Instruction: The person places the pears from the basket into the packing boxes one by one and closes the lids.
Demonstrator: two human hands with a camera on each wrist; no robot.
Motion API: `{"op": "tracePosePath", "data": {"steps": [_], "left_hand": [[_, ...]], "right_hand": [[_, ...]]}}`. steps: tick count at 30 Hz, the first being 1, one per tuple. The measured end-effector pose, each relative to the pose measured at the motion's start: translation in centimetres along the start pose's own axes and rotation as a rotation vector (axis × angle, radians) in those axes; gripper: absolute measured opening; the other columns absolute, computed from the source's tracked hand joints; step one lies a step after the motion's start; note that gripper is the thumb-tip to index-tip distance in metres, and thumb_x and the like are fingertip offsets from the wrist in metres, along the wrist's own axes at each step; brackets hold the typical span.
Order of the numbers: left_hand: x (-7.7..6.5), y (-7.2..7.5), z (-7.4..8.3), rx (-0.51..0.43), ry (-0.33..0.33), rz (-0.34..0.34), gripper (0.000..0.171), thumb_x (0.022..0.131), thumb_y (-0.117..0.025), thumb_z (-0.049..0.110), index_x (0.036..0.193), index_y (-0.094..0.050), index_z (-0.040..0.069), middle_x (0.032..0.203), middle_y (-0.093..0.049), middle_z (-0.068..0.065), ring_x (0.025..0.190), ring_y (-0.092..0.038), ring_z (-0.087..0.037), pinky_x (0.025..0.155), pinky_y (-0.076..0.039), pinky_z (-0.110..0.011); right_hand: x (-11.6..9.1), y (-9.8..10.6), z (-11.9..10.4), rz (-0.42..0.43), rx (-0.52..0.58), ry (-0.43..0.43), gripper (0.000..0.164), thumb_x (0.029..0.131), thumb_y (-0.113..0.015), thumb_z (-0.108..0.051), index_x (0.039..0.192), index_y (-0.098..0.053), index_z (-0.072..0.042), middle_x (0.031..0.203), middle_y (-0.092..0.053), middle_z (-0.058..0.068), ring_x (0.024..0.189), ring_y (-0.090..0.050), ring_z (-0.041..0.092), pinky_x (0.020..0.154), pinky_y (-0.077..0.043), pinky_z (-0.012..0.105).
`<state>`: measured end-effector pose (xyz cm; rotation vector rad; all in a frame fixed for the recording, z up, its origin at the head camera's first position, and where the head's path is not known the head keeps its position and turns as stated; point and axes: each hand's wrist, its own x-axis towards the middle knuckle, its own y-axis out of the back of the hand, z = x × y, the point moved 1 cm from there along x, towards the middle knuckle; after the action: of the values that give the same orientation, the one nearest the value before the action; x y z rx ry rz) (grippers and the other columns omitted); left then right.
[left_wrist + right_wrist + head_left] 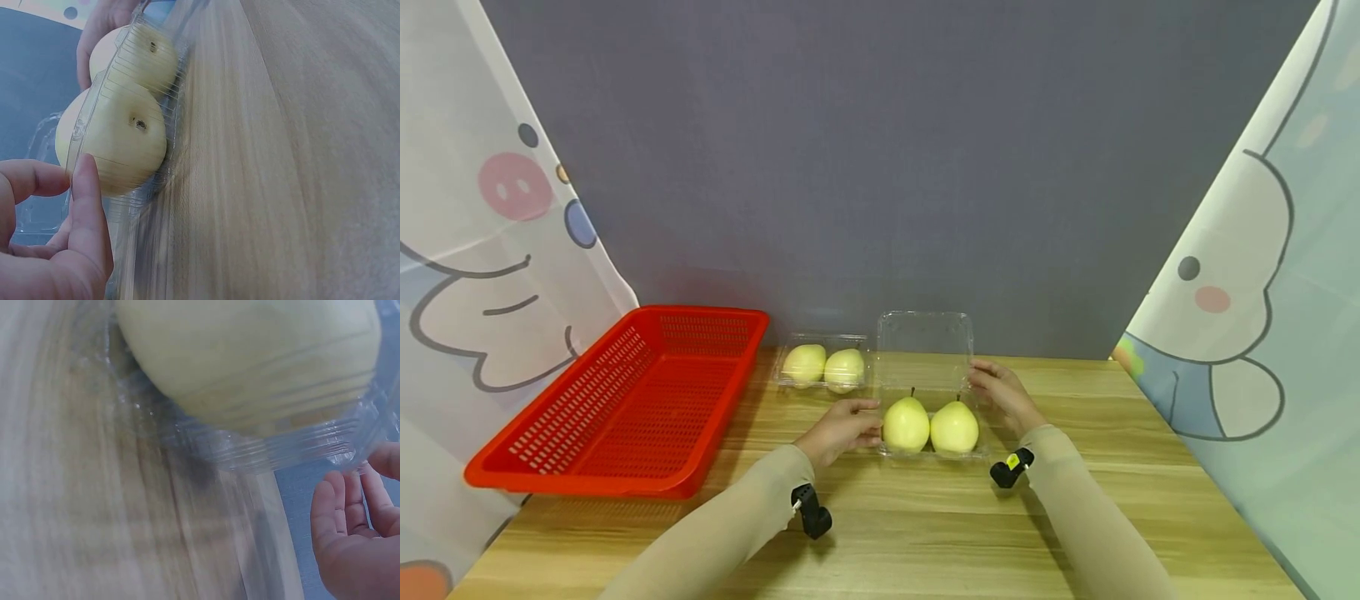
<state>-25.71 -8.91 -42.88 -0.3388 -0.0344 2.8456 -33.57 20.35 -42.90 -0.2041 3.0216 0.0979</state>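
Note:
A clear plastic clamshell box (80,128) stands on the table with two pale yellow-green pears in it, a left pear (906,425) and a right pear (954,428). Its clear lid (925,337) is raised at the back. My left hand (842,429) is at the box's left side, and the left wrist view has thumb and index finger pinching its rim. With thumb and fingertips, my right hand (1003,396) holds the right edge near the back, beside the lid. In the right wrist view, the ribbed side wall (275,447) fills the foreground in front of a pear.
A second clear box (820,383) with two pears lies behind and to the left, near the grey backdrop (880,167). A large red plastic basket (700,454) takes up the left of the wooden table (910,533). Printed cloths hang at both sides.

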Motion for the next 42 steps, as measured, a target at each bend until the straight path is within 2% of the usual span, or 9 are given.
{"op": "tracePosePath", "data": {"steps": [3,7,11,14,23,29,32,39,42], "left_hand": [[0.0,0.0,0.0,-0.001,0.001,0.003,0.056,0.096,-0.060,0.001,0.146,-0.039,-0.011,0.102,-0.058,-0.016,0.080,-0.061,-0.018,0.078,-0.057,-0.029],[0.0,0.0,0.0,-0.004,-0.002,-0.004,0.056,0.095,-0.060,0.001,0.145,-0.039,-0.012,0.102,-0.059,-0.016,0.081,-0.061,-0.018,0.078,-0.057,-0.029],[0.1,0.0,0.0,-0.011,-0.005,-0.009,0.056,0.095,-0.060,0.001,0.145,-0.039,-0.012,0.102,-0.058,-0.016,0.082,-0.060,-0.019,0.079,-0.057,-0.030],[0.2,0.1,-0.1,-0.014,-0.008,-0.006,0.056,0.095,-0.060,0.001,0.145,-0.039,-0.012,0.102,-0.057,-0.016,0.083,-0.059,-0.019,0.080,-0.057,-0.031],[0.4,0.1,-0.1,-0.017,-0.012,0.008,0.055,0.095,-0.059,0.000,0.145,-0.039,-0.012,0.103,-0.056,-0.017,0.085,-0.058,-0.021,0.082,-0.057,-0.032],[0.2,0.1,0.0,-0.010,-0.004,0.011,0.055,0.095,-0.060,0.001,0.145,-0.040,-0.011,0.105,-0.056,-0.018,0.086,-0.059,-0.021,0.082,-0.057,-0.032],[0.1,0.1,0.0,-0.008,-0.001,0.012,0.055,0.096,-0.060,0.002,0.145,-0.041,-0.010,0.105,-0.057,-0.018,0.085,-0.059,-0.021,0.082,-0.057,-0.032],[-0.1,0.1,0.1,-0.009,0.004,0.000,0.055,0.096,-0.060,0.002,0.146,-0.040,-0.010,0.105,-0.057,-0.017,0.084,-0.060,-0.020,0.082,-0.057,-0.032],[-0.1,0.1,0.1,-0.014,0.001,-0.007,0.055,0.097,-0.059,0.002,0.146,-0.039,-0.011,0.105,-0.057,-0.017,0.083,-0.060,-0.019,0.081,-0.057,-0.031]], "right_hand": [[0.0,-0.1,-0.1,-0.003,0.026,0.012,0.049,0.105,-0.052,-0.012,0.148,-0.037,0.006,0.143,-0.042,0.020,0.118,-0.052,0.024,0.106,-0.044,0.035],[0.0,-0.1,-0.1,0.017,0.059,0.033,0.049,0.105,-0.053,-0.012,0.146,-0.038,0.009,0.136,-0.046,0.020,0.107,-0.055,0.016,0.104,-0.045,0.034],[0.1,0.0,-0.2,0.039,0.073,0.041,0.049,0.104,-0.055,-0.015,0.144,-0.041,0.009,0.126,-0.052,0.011,0.101,-0.055,0.011,0.103,-0.046,0.030],[0.1,0.1,-0.4,0.049,0.043,0.047,0.050,0.104,-0.057,-0.021,0.142,-0.043,0.008,0.120,-0.053,0.005,0.102,-0.055,0.011,0.103,-0.045,0.030],[-0.2,0.3,-1.6,0.037,0.001,0.060,0.056,0.104,-0.057,-0.030,0.146,-0.041,0.004,0.134,-0.050,0.015,0.123,-0.049,0.028,0.109,-0.041,0.039],[-0.1,0.3,-2.0,0.036,-0.031,0.097,0.054,0.104,-0.057,-0.030,0.144,-0.043,0.004,0.135,-0.049,0.017,0.121,-0.049,0.027,0.107,-0.042,0.039],[-0.2,0.3,-2.2,0.042,-0.036,0.127,0.052,0.103,-0.058,-0.029,0.141,-0.045,0.005,0.138,-0.047,0.022,0.123,-0.048,0.031,0.107,-0.041,0.042],[-0.8,0.5,-2.4,0.036,-0.052,0.186,0.057,0.100,-0.062,-0.036,0.138,-0.046,0.003,0.139,-0.044,0.028,0.128,-0.044,0.040,0.110,-0.036,0.051],[-1.1,0.7,-2.6,0.040,-0.066,0.212,0.057,0.099,-0.063,-0.039,0.136,-0.049,0.001,0.138,-0.046,0.025,0.128,-0.044,0.040,0.111,-0.035,0.052]]}}
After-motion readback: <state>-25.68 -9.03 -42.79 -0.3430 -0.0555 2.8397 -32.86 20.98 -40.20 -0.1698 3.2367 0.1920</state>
